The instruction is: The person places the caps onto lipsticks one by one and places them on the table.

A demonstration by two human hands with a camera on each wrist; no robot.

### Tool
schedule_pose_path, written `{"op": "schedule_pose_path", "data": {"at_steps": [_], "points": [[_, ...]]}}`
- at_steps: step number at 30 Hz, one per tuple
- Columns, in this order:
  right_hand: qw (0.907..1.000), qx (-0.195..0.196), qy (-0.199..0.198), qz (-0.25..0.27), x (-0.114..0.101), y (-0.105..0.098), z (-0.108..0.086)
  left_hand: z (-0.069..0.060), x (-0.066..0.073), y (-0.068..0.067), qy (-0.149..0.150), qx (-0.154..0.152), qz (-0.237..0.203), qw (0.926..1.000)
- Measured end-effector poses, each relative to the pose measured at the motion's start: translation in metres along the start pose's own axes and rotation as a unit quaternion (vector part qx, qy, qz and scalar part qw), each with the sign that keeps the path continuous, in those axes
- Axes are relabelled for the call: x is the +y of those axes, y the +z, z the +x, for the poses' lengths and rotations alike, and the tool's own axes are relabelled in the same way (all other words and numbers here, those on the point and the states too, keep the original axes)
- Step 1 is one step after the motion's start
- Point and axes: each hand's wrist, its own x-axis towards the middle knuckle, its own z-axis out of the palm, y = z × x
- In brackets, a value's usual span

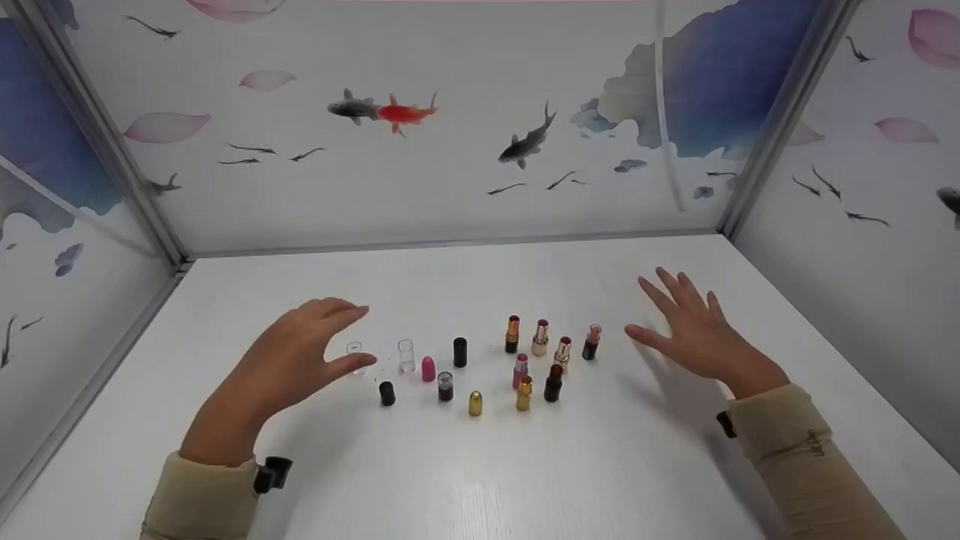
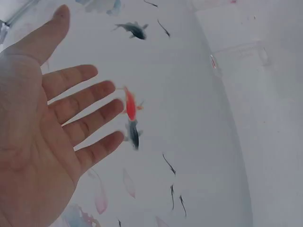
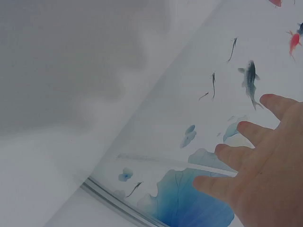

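My left hand [image 1: 289,360] hovers at the left with fingers extended and thumb apart, holding nothing. Nearest to it are a clear cap [image 1: 354,348], partly behind the thumb, and a short black cap [image 1: 387,393]. Further right stand another clear cap [image 1: 406,356], a pink cap [image 1: 427,369], a black-and-clear cap [image 1: 445,386], a tall black cap [image 1: 460,352] and a gold cap [image 1: 475,403]. Several uncapped lipsticks cluster right of centre, including a gold lipstick [image 1: 524,394] and a dark lipstick [image 1: 553,382]. My right hand [image 1: 690,334], fingers spread, is nearest the pinkish lipstick [image 1: 592,342].
A white table [image 1: 465,480] carries everything. Upright panels printed with fish and petals enclose its back and both sides, the back panel [image 1: 450,195] meeting metal corner posts. Black straps [image 1: 274,474] show at the sleeve cuffs.
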Motion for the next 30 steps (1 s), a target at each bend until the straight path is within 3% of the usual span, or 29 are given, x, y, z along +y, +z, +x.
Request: {"op": "schedule_pose_path", "data": {"at_steps": [3,7,16,22,30], "points": [[1.0,0.001,-0.001,0.0,-0.001,0.0,0.0,0.002,0.011,0.003,0.038,-0.003,-0.019,0.9991],[1.0,0.003,-0.001,0.001,-0.001,-0.001,0.0,0.006,0.02,0.013,0.053,-0.044,-0.04,0.9968],[1.0,0.002,-0.002,-0.004,-0.004,-0.001,0.001,0.008,0.018,0.052,0.012,-0.129,-0.011,0.9916],[1.0,0.002,-0.003,-0.006,-0.004,-0.001,0.002,0.008,0.014,0.064,-0.01,-0.145,-0.015,0.9893],[0.9999,0.003,0.0,-0.01,-0.004,0.001,0.001,0.012,0.013,0.067,0.011,-0.142,-0.032,0.9893]]}}
